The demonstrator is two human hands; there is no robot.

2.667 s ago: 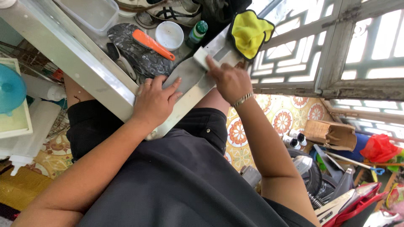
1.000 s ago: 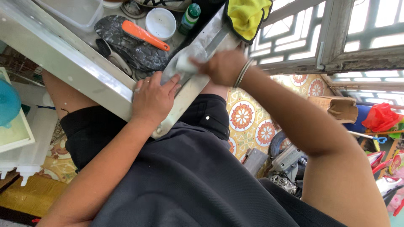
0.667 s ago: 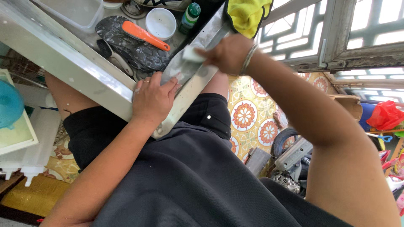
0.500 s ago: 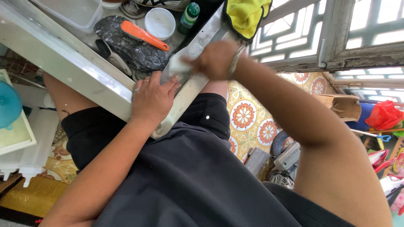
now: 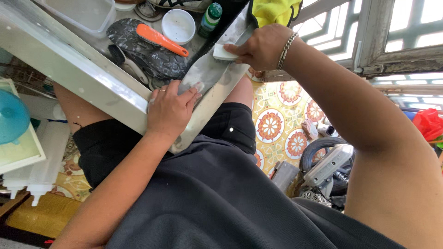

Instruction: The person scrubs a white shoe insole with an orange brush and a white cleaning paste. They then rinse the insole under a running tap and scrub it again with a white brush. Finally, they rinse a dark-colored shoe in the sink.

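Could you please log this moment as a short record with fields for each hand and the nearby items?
left hand: pressed flat on the grey insole, pinning it to the table edge
right hand: grips a white block laid on the insole
nearby: orange-handled brush, dark shoe sole, white cup, green-capped bottle, yellow cloth

Single head-worn view — steeply downward, close over the metal table edge (image 5: 92, 85) — no second view.

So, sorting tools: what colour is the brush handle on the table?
Orange brush handle, clearest in the head view.
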